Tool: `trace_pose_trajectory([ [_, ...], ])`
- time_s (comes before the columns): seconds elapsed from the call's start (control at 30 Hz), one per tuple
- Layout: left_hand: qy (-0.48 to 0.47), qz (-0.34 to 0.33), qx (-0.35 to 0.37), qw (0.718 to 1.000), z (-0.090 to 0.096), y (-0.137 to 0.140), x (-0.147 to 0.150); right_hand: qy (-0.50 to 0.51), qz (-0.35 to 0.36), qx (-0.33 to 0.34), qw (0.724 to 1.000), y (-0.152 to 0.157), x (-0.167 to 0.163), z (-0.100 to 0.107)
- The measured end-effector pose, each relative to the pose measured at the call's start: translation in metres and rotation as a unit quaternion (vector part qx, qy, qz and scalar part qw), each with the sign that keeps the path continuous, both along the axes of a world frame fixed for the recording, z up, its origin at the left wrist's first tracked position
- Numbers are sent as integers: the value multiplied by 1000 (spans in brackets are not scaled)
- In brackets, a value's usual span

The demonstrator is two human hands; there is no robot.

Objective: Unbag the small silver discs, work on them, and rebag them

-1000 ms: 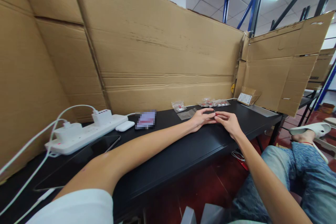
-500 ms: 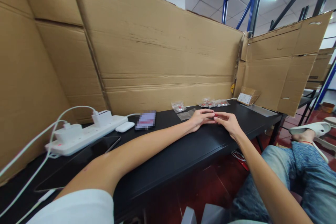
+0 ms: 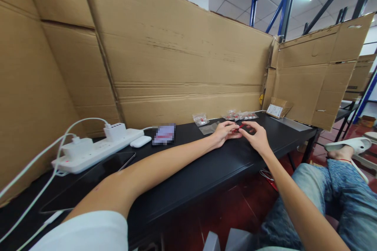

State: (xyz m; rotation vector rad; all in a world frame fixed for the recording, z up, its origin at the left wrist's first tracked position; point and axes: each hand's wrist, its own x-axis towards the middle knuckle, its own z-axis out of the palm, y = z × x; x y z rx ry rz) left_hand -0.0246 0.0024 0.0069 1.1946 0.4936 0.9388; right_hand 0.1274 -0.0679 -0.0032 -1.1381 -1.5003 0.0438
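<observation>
A thin red cord runs between my two hands above the black table. My left hand is closed on the cord, its fingers curved and pinching one part. My right hand pinches another part between thumb and index finger, with the other fingers bent. Finer detail of the cord is hidden by the fingers or too small to make out. Just behind my left hand lies a flat clear plastic bag.
Small clear bags with red items line the cardboard wall, and another bag lies left of them. A power strip, white case, blurred-out phone and dark tablet occupy the left. A brown package stands back right.
My right fingers have drawn slightly away from the left hand and changed their pinch. More of the red cord shows between the hands. My left hand has hardly moved.
</observation>
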Motion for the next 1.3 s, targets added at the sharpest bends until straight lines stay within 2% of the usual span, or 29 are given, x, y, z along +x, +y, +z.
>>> trace_pose_trajectory([
  [0.1, 12, 8, 13, 1000, 0, 0, 1, -77, -39, 15, 996, -2, -4, 1],
  [0.23, 23, 14, 19, 999, 0, -2, 2, -118, -87, 12, 989, -2, -6, 0],
  [0.47, 9, -26, 7, 1000, 1, -3, 3, -122, -98, -6, 988, 0, -5, -2],
  [0.7, -24, -53, -13, 998, 0, -9, 7, -128, -121, 5, 984, 0, -7, -3],
  [0.9, -30, -54, -25, 998, 0, -12, 9, -156, -140, 9, 978, -3, -9, -3],
  [1.0, -35, -44, -34, 998, 0, -12, 9, -209, -181, 12, 961, -7, -14, -1],
  [1.13, -48, -20, -57, 997, 2, -13, 9, -288, -255, 9, 923, -9, -21, 1],
  [1.3, -33, 20, -70, 997, 5, -14, 10, -346, -272, -5, 898, -10, -23, 3],
])
